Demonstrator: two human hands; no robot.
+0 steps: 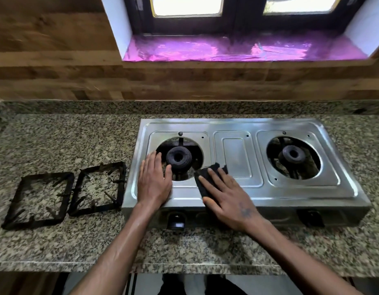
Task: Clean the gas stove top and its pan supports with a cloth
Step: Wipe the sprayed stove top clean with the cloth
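Note:
A steel two-burner gas stove (237, 162) sits on the granite counter, its pan supports taken off. My left hand (154, 179) lies flat, fingers apart, on the stove's front left, beside the left burner (178, 157). My right hand (227, 199) presses flat on a dark cloth (203, 179) at the front rim of the left burner opening. The right burner (293, 155) is uncovered. Two black square pan supports lie on the counter left of the stove, one (38, 200) further left and one (99, 188) touching the stove's side.
The granite counter (63, 143) runs left and right, with its front edge close to me. A wood-look wall rises behind it, under a window sill (237, 48) lined with shiny purple foil. Two black knobs (176, 220) sit on the stove's front face.

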